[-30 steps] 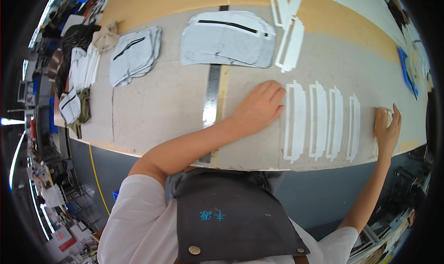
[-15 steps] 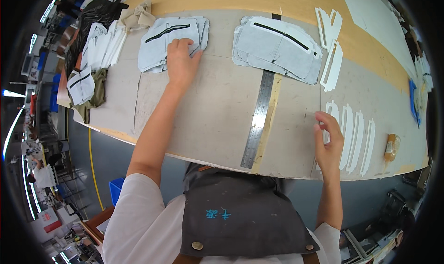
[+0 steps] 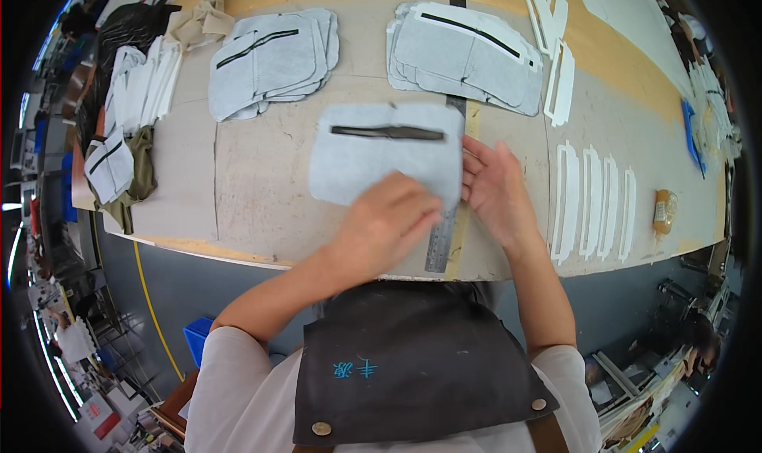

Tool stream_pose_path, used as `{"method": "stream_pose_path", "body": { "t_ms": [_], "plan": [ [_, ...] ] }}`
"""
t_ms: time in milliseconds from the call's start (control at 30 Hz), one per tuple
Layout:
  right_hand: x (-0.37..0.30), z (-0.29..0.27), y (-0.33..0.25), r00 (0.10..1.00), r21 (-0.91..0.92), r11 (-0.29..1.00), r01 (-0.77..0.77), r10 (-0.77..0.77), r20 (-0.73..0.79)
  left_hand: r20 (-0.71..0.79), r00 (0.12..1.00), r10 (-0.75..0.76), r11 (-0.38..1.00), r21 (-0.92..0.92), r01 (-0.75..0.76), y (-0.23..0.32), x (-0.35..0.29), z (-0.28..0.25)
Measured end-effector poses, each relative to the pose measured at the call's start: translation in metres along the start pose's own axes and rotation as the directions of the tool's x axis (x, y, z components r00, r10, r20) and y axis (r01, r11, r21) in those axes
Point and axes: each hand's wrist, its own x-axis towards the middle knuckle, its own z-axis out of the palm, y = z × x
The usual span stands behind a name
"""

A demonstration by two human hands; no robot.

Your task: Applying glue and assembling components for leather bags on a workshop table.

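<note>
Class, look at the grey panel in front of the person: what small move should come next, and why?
Probably steady the grey panel with the right hand and smooth it with the left hand. The right fingers are at its right edge, the left hand overlaps its lower edge, and its right side covers part of the metal ruler.

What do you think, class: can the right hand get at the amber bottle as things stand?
Probably yes: the right hand is open beside the grey panel, and only flat white strips seem to lie between that hand and the amber bottle.
</note>
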Motion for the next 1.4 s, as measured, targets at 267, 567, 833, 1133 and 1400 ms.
{"method": "stream_pose_path", "body": {
  "t_ms": [267, 567, 833, 1133, 1400],
  "plan": [
    [-0.016, -0.016, -0.001, 0.979, -0.343, 0.939, -0.026, -0.046, -0.201, -0.205, 0.973, -0.103, 0.947, 0.280, 0.159, -0.065, 0.027, -0.028],
    [-0.039, -0.050, -0.002, 0.889, -0.656, 0.747, 0.107, -0.367, -0.273, 0.254, 0.821, -0.511, 0.844, -0.034, 0.535, -0.045, 0.023, -0.024],
    [-0.032, -0.053, 0.010, 0.619, -0.987, 0.055, 0.154, -0.784, 0.053, -0.272, 0.903, -0.332, 0.914, 0.144, 0.379, -0.034, -0.002, 0.018],
    [-0.039, -0.047, 0.000, 0.637, -0.982, -0.186, 0.032, -0.753, 0.163, -0.235, 0.948, -0.213, 0.836, 0.458, 0.301, -0.038, -0.007, 0.027],
    [-0.051, -0.032, 0.027, 0.900, -0.788, -0.544, 0.290, -0.124, 0.417, -0.041, 0.857, -0.514, 0.850, 0.111, 0.515, -0.028, 0.003, -0.002]
  ]
}}
